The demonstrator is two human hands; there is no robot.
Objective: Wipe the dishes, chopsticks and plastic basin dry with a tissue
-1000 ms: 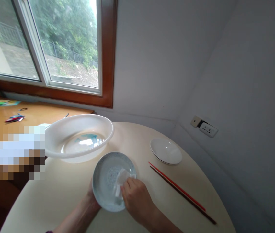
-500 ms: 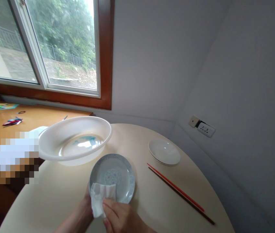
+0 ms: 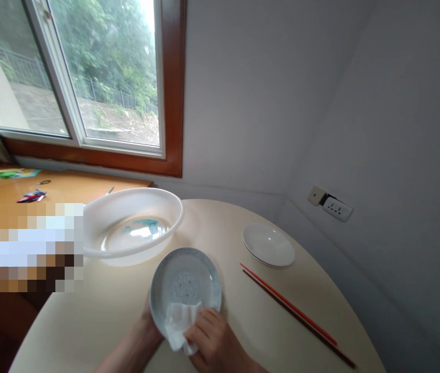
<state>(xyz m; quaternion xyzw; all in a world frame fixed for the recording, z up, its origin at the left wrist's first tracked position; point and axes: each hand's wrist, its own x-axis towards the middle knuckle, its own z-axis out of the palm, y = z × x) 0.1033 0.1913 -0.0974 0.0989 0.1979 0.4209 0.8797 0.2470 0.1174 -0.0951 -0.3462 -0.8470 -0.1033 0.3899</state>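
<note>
A shallow plate (image 3: 185, 274) with a pale blue patterned rim and a floral centre is tilted toward me above the table. My left hand (image 3: 152, 322) grips it from the left and underneath, its fingers mostly hidden behind the plate. In my right hand (image 3: 215, 339) is a crumpled white tissue (image 3: 181, 324), pinched between curled fingers and pressed on the plate's near edge. Beyond the plate stands a large translucent white basin (image 3: 134, 254), with a bluish patch on its bottom. To the right lie stacked white plates (image 3: 268, 243).
A red chopstick (image 3: 293, 306) and a brown chopstick (image 3: 301, 322) lie side by side on the round cream table (image 3: 220, 217). Behind the basin, a wooden desk (image 3: 72, 181) holds several pens (image 3: 32, 196). A wall socket (image 3: 337, 207) sits at the right.
My right hand and the tissue have moved right along the plate's near edge. The whole view has shifted slightly, so everything appears a little further right.
</note>
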